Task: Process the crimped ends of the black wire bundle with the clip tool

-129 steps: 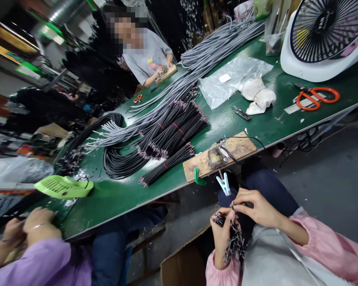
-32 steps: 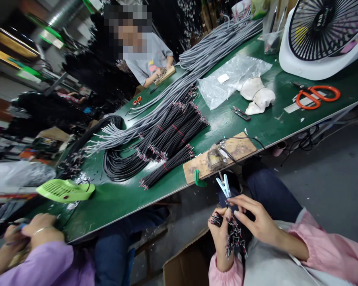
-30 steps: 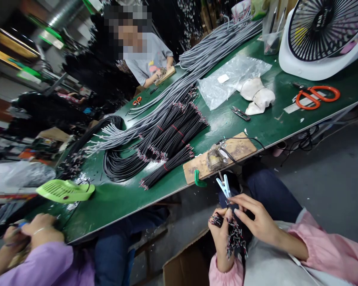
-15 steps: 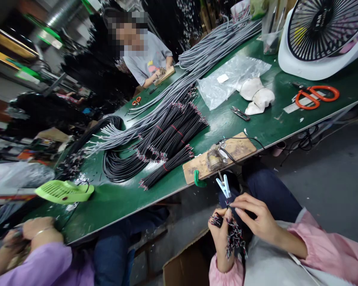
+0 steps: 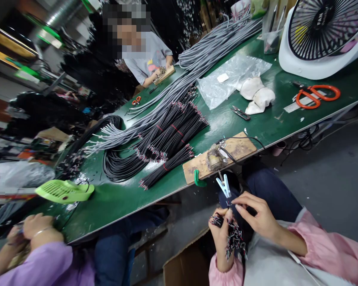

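My left hand is closed around a bunch of thin black cables whose ends split into fine red, white and dark wires. One cable stands up between its thumb and index finger. At that cable's tip, my right hand pinches a fine wire between thumb and index finger. Just beyond the fingertips is a light blue clothespin, attached at the metal tip projecting from a wooden board. The lower part of the bunch is hidden by my left hand and sleeve.
On the green table lie bundled black cables, grey cables, orange-handled scissors, thread snips and a white fan. A co-worker in purple sits at left. A cardboard box stands below.
My right fingertips have shifted slightly to the right at the cable tip, and the fine wires there look more spread. My left hand keeps its grip on the bunch.
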Tool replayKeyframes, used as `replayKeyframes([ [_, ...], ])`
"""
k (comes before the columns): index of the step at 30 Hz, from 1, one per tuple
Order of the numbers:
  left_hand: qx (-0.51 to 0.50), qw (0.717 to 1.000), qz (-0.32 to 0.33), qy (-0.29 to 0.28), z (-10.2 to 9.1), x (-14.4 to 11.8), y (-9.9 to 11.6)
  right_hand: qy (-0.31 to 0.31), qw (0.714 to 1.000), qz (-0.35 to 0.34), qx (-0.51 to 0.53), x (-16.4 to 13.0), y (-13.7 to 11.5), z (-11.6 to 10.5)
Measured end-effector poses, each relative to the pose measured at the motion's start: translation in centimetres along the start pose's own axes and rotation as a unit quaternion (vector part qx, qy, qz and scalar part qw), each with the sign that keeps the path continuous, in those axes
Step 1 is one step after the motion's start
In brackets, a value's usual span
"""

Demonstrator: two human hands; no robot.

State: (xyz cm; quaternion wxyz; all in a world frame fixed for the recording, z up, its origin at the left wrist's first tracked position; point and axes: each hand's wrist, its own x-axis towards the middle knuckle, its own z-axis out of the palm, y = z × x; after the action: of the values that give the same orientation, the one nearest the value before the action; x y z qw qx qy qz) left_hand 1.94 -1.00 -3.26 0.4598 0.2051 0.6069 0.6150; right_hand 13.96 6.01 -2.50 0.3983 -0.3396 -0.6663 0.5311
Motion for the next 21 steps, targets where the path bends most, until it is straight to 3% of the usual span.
replayKeyframes([
  [11, 0.044, 0.999, -0.005, 0.025, 0.23, -0.11, 0.65, -0.002, 0.999, -0.040, 0.000, -0.09, -0.18, -0.06],
  [16, 0.037, 0.999, 0.010, -0.005, 0.04, -0.23, 0.42, -0.017, 0.995, -0.100, -0.021, -0.46, -0.28, 0.07],
  [21, 0.017, 0.999, 0.001, -0.031, -0.06, -0.19, 0.49, 0.005, 0.997, -0.076, 0.005, -0.51, -0.14, -0.17],
])
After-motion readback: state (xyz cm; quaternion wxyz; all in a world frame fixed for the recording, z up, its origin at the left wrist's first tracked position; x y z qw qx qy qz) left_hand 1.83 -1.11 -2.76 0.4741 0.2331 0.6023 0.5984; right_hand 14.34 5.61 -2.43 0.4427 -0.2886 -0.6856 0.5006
